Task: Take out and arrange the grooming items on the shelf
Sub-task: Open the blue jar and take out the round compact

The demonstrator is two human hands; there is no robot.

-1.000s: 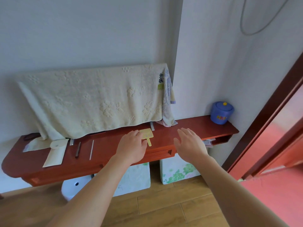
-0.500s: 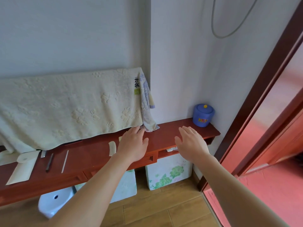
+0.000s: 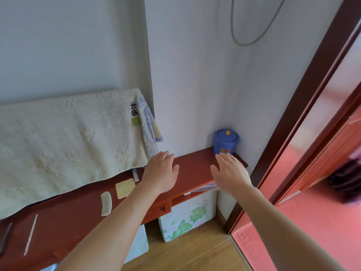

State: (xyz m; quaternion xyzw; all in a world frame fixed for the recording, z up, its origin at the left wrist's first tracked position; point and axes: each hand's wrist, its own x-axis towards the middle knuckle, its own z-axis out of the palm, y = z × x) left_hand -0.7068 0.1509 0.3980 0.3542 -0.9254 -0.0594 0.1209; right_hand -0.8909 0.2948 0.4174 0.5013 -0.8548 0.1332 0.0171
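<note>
Scanning the red shelf (image 3: 193, 167): a thin white stick (image 3: 30, 234), a pale comb (image 3: 106, 203) and a yellow square piece (image 3: 125, 188) lie spaced out below the towel (image 3: 68, 143). Left hand (image 3: 160, 173) flat, fingers straight, holding nothing. Right hand (image 3: 230, 173) likewise released, fingertips at the base of the blue lidded jar (image 3: 225, 141) in the corner; contact unclear. Likely target: the jar. Grip its body, not the lid knob. Walls crowd 2 sides, so draw it forward first.
</note>
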